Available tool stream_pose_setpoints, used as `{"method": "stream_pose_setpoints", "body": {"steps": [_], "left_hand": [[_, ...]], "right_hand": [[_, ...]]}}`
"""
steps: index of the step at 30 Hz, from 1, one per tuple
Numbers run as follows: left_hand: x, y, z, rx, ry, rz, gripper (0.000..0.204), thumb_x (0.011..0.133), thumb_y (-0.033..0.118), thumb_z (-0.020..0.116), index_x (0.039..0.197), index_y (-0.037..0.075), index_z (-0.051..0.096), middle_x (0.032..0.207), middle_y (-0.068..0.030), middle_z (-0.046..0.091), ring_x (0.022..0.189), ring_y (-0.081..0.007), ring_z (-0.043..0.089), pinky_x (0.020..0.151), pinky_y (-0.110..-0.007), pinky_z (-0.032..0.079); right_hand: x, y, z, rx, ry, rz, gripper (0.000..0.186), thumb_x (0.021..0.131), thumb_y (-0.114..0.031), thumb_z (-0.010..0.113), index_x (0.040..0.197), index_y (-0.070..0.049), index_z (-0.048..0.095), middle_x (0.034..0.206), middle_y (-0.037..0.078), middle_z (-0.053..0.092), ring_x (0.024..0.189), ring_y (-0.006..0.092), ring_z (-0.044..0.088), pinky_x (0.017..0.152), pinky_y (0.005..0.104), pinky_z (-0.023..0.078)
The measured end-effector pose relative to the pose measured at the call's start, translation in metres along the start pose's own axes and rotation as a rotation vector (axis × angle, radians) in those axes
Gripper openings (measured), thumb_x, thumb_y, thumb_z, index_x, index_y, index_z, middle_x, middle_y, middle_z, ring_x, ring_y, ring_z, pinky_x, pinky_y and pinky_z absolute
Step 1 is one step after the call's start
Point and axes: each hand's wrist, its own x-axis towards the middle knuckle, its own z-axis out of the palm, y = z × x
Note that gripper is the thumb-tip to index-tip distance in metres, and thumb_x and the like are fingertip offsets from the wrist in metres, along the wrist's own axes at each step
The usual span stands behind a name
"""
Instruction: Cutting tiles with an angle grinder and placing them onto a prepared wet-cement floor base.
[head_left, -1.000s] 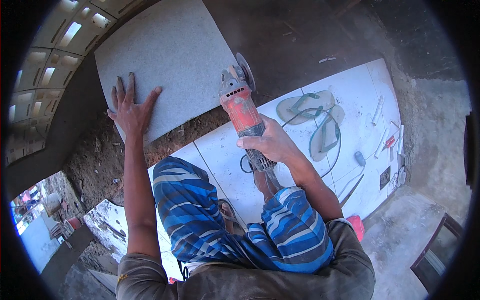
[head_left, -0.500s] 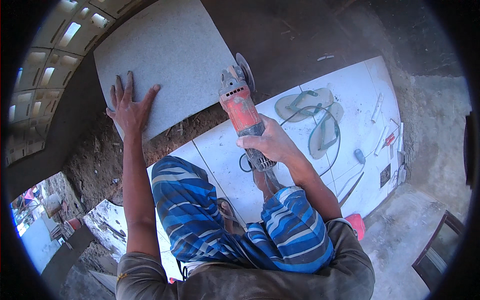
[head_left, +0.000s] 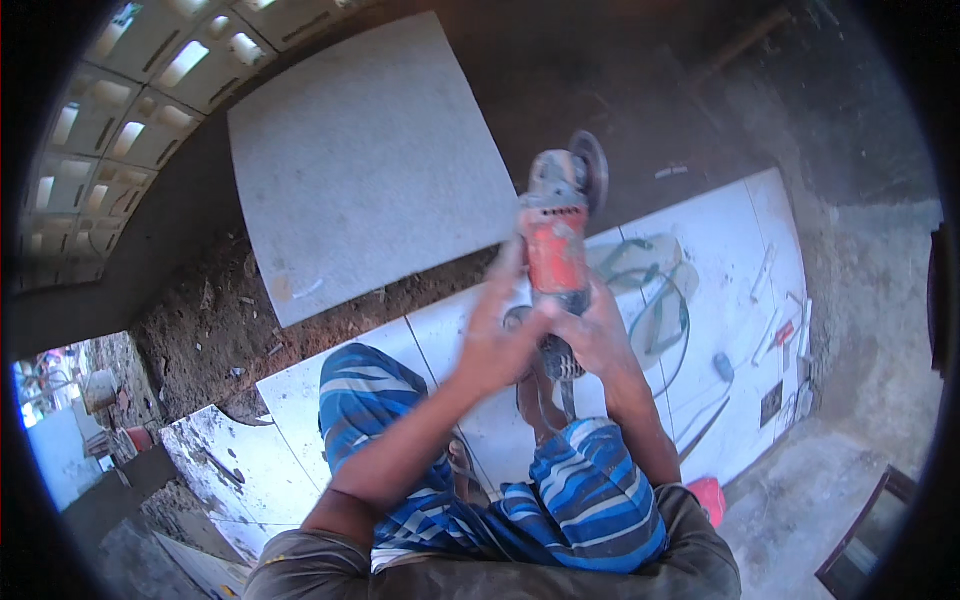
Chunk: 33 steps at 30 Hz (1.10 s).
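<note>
A dusty red and black angle grinder points away from me over the white floor, its thin disc at the far right of its head. My right hand is closed round the handle from the right side. Against the grinder's left side is my left hand, smeared by motion, its thumb across the handle; whether it grips cannot be made out. Beyond and to the left, a large grey floor tile lies untouched, its near edge over a strip of soil.
White laid tiles carry a pair of flip-flops, a cable loop and several pale offcuts on the right. Bare soil runs along the left. A perforated block wall stands at the far left, and a red object lies near my right elbow.
My left hand has left the grey tile and come across to the grinder. The grinder, in my right hand, has moved right and slightly nearer. The view has shifted a little.
</note>
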Motion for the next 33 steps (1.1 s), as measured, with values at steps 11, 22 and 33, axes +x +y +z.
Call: {"method": "stream_pose_setpoints", "body": {"steps": [11, 22, 33], "left_hand": [[0.045, 0.021, 0.075, -0.403, -0.006, -0.123, 0.078, 0.095, 0.027, 0.058, 0.163, 0.005, 0.027, 0.154, -0.0251, 0.044, 0.139, -0.0352, 0.049, 0.117, -0.042, 0.036], [0.059, 0.003, 0.097, -0.076, -0.446, -0.205, 0.071, 0.096, 0.034, 0.071, 0.152, 0.001, 0.044, 0.141, -0.0216, 0.058, 0.115, -0.0270, 0.063, 0.102, -0.041, 0.049], [-0.035, 0.038, -0.200, 0.513, 0.337, -0.136, 0.035, 0.102, 0.018, 0.063, 0.130, -0.003, 0.065, 0.116, -0.0141, 0.072, 0.106, -0.0206, 0.068, 0.092, -0.036, 0.054]], "right_hand": [[-0.004, -0.011, -0.034, -0.031, 0.263, -0.064, 0.057, 0.082, -0.019, 0.071, 0.133, 0.002, 0.060, 0.119, 0.010, 0.069, 0.108, 0.0174, 0.066, 0.095, 0.0337, 0.052], [0.000, 0.013, -0.138, -0.539, 0.584, -0.031, 0.072, 0.077, -0.038, 0.079, 0.131, 0.004, 0.057, 0.114, 0.024, 0.071, 0.106, 0.0350, 0.070, 0.096, 0.0420, 0.053], [-0.023, 0.100, -0.355, -1.133, 1.002, 0.770, 0.080, 0.081, -0.044, 0.074, 0.137, 0.006, 0.046, 0.118, 0.026, 0.071, 0.110, 0.0405, 0.071, 0.095, 0.0497, 0.056]]}}
